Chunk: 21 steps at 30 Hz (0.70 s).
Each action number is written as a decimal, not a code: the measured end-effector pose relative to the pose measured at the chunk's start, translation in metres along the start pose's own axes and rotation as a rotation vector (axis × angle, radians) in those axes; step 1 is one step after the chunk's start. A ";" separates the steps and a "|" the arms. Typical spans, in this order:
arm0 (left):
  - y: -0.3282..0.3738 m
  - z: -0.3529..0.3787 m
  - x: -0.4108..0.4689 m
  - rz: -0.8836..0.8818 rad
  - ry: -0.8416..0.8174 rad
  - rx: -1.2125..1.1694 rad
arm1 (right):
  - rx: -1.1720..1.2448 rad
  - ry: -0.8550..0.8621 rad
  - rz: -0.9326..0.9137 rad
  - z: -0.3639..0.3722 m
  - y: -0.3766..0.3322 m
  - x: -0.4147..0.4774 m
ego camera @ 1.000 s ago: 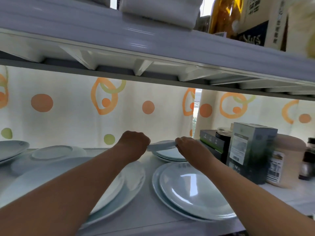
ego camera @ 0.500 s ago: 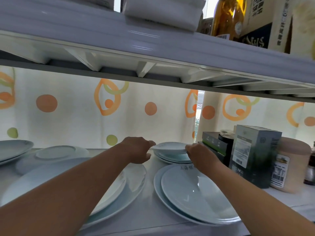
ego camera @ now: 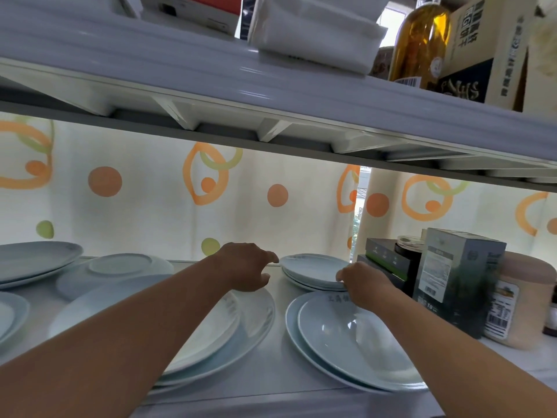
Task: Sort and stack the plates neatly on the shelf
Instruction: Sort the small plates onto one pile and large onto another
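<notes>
A small stack of pale blue plates [ego camera: 313, 271] sits at the back middle of the white shelf [ego camera: 277, 384]. My left hand [ego camera: 247, 271] hovers at the stack's left rim with fingers spread, holding nothing. My right hand [ego camera: 361, 285] rests its fingertips against the stack's right front rim. Two large plates [ego camera: 346, 342] lie stacked at the front right under my right forearm. Another large stack [ego camera: 241, 327] lies at the front left under my left arm. An upturned plate [ego camera: 120, 263] and more plates [ego camera: 36, 257] sit at the far left.
Right of the plates stand a grey-green box [ego camera: 458, 282], a dark box [ego camera: 388, 260], a dark jar [ego camera: 407, 245] and a pink-lidded tub [ego camera: 524, 297]. The upper shelf [ego camera: 271, 86] hangs low overhead and carries an oil bottle [ego camera: 422, 40]. A dotted curtain [ego camera: 150, 212] closes the back.
One second ago both hands held a small plate just above the back stack. The plate now lies on the stack, and both hands have loosened and drawn slightly back from it.
</notes>
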<state>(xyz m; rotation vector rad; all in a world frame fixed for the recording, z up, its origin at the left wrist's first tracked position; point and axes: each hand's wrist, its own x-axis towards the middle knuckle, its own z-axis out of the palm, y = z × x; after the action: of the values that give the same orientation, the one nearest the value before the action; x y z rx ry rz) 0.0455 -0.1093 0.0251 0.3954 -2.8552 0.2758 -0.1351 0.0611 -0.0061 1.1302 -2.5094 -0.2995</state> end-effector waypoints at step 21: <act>-0.049 -0.002 -0.068 -0.184 0.008 -0.090 | 0.172 0.272 -0.079 -0.042 -0.066 -0.014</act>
<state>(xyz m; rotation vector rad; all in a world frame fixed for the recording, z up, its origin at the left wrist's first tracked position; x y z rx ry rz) 0.1236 -0.1383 0.0164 0.6320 -2.7864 0.1139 -0.0646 0.0263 0.0062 1.2455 -2.2875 0.0493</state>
